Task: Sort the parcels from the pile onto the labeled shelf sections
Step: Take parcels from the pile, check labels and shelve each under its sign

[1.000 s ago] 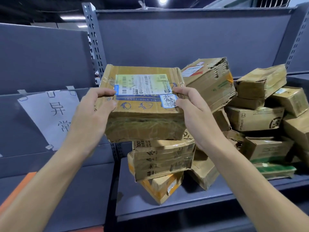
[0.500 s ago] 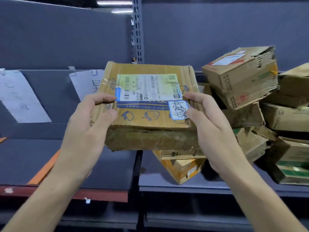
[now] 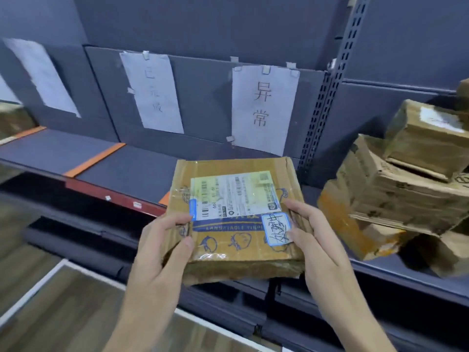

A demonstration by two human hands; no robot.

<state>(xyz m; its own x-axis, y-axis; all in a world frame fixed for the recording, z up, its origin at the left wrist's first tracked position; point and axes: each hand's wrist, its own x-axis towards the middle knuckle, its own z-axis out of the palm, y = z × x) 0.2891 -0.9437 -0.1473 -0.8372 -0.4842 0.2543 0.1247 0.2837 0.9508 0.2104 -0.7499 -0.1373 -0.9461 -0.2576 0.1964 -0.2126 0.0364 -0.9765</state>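
Note:
I hold a flat brown cardboard parcel (image 3: 236, 219) with a white shipping label and a small blue-edged handwritten sticker. My left hand (image 3: 162, 252) grips its left edge, thumb on top. My right hand (image 3: 317, 247) grips its right edge, thumb beside the sticker. The parcel hangs in front of the grey shelf (image 3: 127, 171), below a paper sign with two handwritten characters (image 3: 264, 107). A second paper sign (image 3: 154, 92) and a third (image 3: 43, 77) hang further left. The pile of brown parcels (image 3: 401, 189) sits on the shelf to the right.
Orange tape strips (image 3: 94, 160) divide the shelf surface into sections. A perforated upright post (image 3: 327, 97) separates the labeled bay from the pile's bay. Wooden floor (image 3: 50, 301) with a white line lies at lower left. Another box (image 3: 12, 120) shows at the far left edge.
The view swung left and down, away from the pile. The parcel moved with both hands from in front of the pile to in front of the labeled bay; more signs came into view.

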